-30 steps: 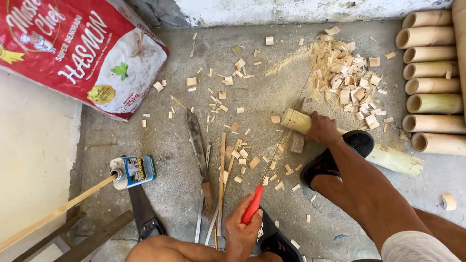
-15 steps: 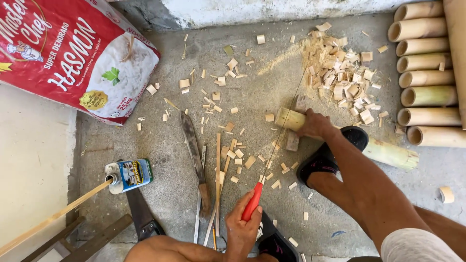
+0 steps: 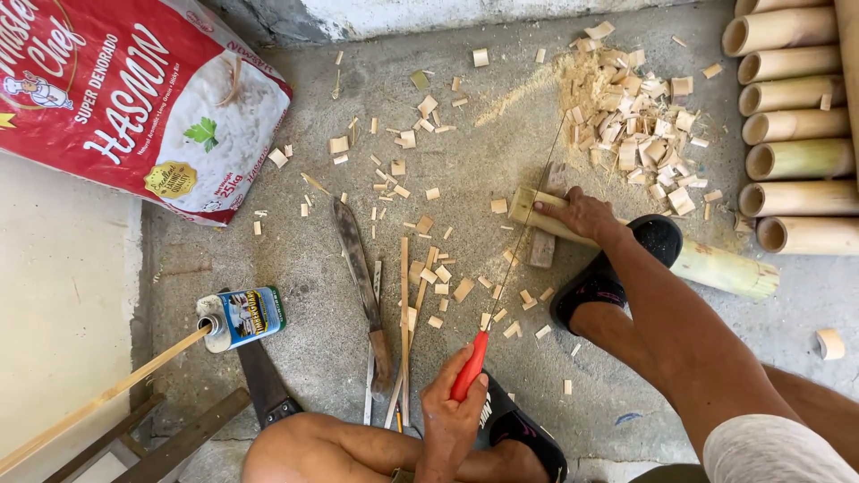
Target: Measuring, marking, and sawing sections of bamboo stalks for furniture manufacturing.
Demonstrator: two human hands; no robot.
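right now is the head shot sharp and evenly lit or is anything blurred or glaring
Head view: sharp overall; the thin saw blade is faint but traceable; soft daylight, no glare, slight shadow beside the bamboo pole; the hand on the red handle and the hand on the pole are crisp; edges bend slightly from the wide lens.

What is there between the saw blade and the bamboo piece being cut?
Nothing visible: the thin saw blade already lies across the bamboo pole near its end. The right hand presses the pole down beside it; the left hand grips the red handle.

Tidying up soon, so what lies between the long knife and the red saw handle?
Thin bamboo strips and small offcuts on the concrete, seen in the head view.
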